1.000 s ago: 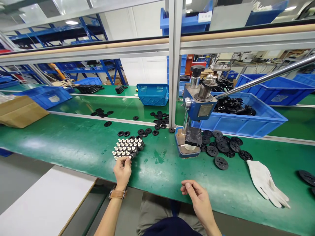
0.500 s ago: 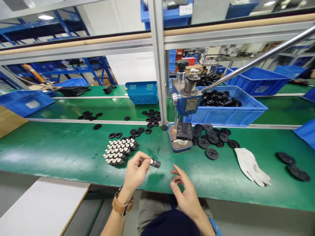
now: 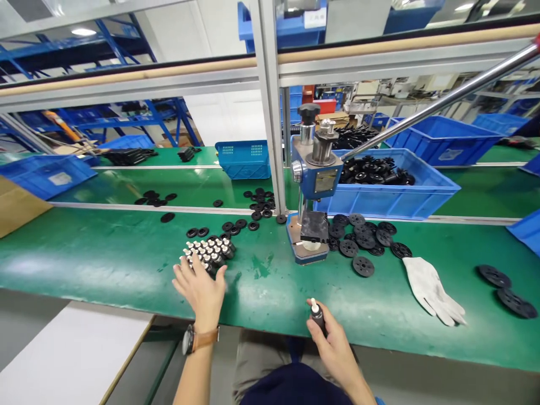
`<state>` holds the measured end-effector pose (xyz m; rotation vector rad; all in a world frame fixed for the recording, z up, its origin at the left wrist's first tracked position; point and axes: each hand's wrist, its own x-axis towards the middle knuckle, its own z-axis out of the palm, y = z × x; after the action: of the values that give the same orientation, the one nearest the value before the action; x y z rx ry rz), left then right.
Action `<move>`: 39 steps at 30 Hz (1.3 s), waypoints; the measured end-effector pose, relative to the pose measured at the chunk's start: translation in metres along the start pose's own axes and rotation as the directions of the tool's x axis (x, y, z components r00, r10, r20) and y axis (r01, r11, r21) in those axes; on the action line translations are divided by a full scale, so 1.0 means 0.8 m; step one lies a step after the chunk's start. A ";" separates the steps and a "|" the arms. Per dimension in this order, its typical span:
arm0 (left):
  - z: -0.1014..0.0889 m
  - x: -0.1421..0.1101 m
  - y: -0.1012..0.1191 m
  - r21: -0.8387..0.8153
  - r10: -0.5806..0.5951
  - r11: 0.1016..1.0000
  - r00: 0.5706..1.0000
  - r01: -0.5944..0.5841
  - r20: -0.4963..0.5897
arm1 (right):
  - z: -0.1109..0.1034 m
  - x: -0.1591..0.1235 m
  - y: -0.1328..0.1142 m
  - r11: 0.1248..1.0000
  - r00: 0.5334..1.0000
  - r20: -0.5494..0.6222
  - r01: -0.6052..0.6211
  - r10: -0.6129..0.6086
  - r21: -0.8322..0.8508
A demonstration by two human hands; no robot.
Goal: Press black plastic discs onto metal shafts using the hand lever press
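Note:
My right hand [image 3: 331, 340] is closed around a black cylinder with a white tip [image 3: 317, 316], held upright above the front edge of the green bench [image 3: 261, 298]. My left hand [image 3: 201, 287] is spread open over the near side of a tight cluster of similar black cylinders with white tips [image 3: 217, 253]. Its fingers hide part of that cluster, and I cannot tell whether they touch it. Behind the cluster lie several small black discs [image 3: 228, 226].
A blue lever press [image 3: 314, 185] stands mid-bench, its long metal handle reaching up right. Ribbed black discs [image 3: 363, 266] lie beside it, near a white glove [image 3: 433, 292]. Behind is a blue bin [image 3: 392, 197] of black parts. A metal post [image 3: 270, 112] rises left of the press.
The black cylinder has passed from my left hand to my right. My left hand has moved left and opened over the cluster; my right has closed and come slightly lower.

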<state>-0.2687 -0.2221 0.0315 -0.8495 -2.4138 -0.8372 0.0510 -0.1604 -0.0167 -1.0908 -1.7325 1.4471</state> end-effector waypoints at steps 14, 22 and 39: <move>0.029 0.071 -0.050 -0.038 0.044 0.999 0.981 -0.038 0.190 | 0.026 0.008 -0.050 0.919 0.975 0.222 -0.091 0.005 0.383; -0.016 -0.084 0.093 -0.701 0.394 0.663 0.675 0.261 0.624 | 0.035 0.010 -0.050 0.954 0.994 0.112 -0.028 -0.006 0.298; -0.056 -0.111 0.142 -0.690 0.657 0.660 0.673 -0.296 0.340 | -0.038 0.019 -0.072 0.984 0.992 0.077 0.091 -0.103 0.153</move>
<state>-0.1201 -0.2162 0.0569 -2.1952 -2.1197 -1.2424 0.0589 -0.1356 0.0449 -0.8658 -1.6805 1.5543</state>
